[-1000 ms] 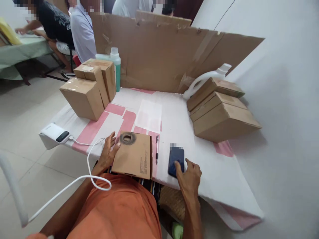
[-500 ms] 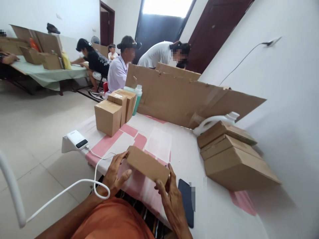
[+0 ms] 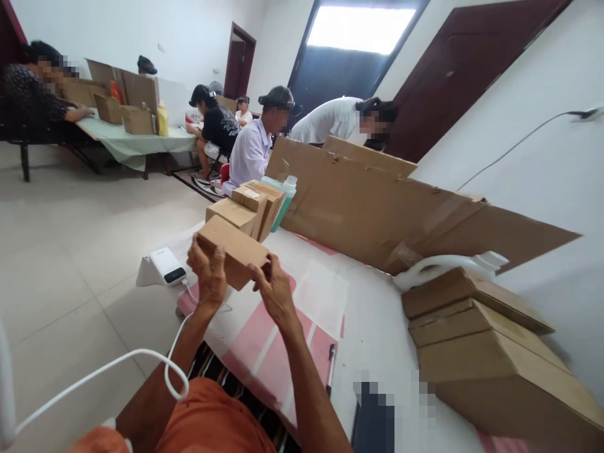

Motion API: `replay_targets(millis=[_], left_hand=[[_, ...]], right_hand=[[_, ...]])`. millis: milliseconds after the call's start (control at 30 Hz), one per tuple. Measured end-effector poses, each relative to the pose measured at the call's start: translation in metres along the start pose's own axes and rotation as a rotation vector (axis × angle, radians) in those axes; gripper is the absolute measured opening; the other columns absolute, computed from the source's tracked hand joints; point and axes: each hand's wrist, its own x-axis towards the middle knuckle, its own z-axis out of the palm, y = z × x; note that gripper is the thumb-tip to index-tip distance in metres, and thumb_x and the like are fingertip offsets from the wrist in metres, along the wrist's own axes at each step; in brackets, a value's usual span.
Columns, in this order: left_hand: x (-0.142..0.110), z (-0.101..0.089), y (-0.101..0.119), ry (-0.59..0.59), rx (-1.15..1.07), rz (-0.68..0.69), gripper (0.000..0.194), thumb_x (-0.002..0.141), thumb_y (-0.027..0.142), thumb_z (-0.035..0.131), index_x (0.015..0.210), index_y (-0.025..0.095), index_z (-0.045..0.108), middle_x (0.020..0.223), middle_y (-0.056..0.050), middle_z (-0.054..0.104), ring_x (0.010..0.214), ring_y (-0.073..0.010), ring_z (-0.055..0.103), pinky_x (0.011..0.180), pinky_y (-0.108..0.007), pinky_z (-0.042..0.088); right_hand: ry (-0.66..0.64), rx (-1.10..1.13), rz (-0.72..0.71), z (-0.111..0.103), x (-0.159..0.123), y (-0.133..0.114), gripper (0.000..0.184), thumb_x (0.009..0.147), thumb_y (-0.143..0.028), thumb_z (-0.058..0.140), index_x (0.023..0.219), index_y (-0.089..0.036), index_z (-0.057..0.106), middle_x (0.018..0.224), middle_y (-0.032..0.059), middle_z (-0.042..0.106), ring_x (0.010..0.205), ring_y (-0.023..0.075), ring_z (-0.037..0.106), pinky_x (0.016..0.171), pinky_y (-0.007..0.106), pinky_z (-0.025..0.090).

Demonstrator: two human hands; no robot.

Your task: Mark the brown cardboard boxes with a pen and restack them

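Both my hands hold a small brown cardboard box up above the left part of the table. My left hand grips its near left end, fingers curled over the edge. My right hand clasps its right end. Just behind the held box stand several upright brown boxes with a green bottle beside them. A pen and a dark phone lie on the white and pink table cover near me.
A stack of flat cardboard boxes and a white jug sit at the right against the wall. A cardboard screen closes the table's far side. A white power bank with a cable lies at the left corner. Other people work at tables behind.
I lifted the box off the table with both hands and raised it up and to the left, toward the standing boxes. My right hand left the phone. My view tilted upward.
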Motion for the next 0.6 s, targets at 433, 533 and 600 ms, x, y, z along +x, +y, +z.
replay_targets(millis=[433, 533, 600], left_hand=[[0.046, 0.027, -0.035, -0.037, 0.149, -0.081, 0.106, 0.094, 0.063, 0.055, 0.171, 0.003, 0.015, 0.179, -0.034, 0.014, 0.170, -0.0486, 0.009, 0.136, -0.069, 0.008], [0.022, 0.029, -0.029, -0.063, 0.249, 0.157, 0.113, 0.092, 0.066, 0.056, 0.173, 0.004, 0.008, 0.182, -0.030, 0.006, 0.170, -0.0493, 0.003, 0.136, -0.069, 0.002], [0.001, 0.041, -0.023, -0.100, 0.253, 0.372, 0.116, 0.090, 0.067, 0.058, 0.174, 0.009, 0.004, 0.184, -0.025, 0.002, 0.171, -0.0457, 0.000, 0.136, -0.064, -0.003]], right_hand=[[-0.062, 0.063, 0.041, 0.052, 0.027, 0.069, 0.081, 0.088, -0.045, 0.084, 0.159, -0.026, 0.049, 0.130, 0.0133, 0.073, 0.095, 0.0265, 0.075, 0.088, 0.045, 0.062], [0.219, 0.048, 0.057, -0.029, -0.019, 0.099, 0.073, 0.089, -0.048, 0.080, 0.154, -0.027, 0.054, 0.136, 0.0134, 0.070, 0.105, 0.0263, 0.073, 0.083, 0.040, 0.063], [0.562, -0.070, 0.108, -0.102, -0.062, 0.117, 0.063, 0.090, -0.050, 0.075, 0.145, -0.023, 0.060, 0.136, 0.0159, 0.069, 0.112, 0.0282, 0.071, 0.082, 0.040, 0.063]])
